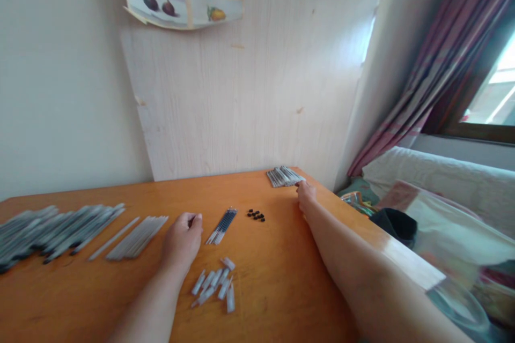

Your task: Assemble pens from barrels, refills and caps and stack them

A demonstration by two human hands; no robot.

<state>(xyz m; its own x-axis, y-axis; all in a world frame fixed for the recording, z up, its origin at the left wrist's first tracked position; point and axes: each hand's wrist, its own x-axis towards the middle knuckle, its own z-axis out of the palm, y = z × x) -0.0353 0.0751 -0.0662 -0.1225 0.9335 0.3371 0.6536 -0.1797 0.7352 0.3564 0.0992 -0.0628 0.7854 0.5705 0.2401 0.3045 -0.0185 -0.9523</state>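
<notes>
Seemingly mid pick-or-place, with a fine pinch called for next, the right hand, grip unclear, is at the slim pens by the table's far edge; the left hand curls, contents hidden.

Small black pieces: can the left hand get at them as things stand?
Probably yes: only low, flat-lying thin sticks separate the left hand from the small black pieces, leaving space above.

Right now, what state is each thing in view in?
Far sticks: lying piled.
Right hand: at their edge, grip unclear.
Left hand: fingers curled, contents unclear.
Dark refills: side by side.
Black bits: loosely clustered.
Clear pieces: scattered.
Clear tubes: in a row, one apart.
Left sticks: heaped, some black-ended.
Poster: lower edge curling.
Curtain: drawn aside.
</notes>
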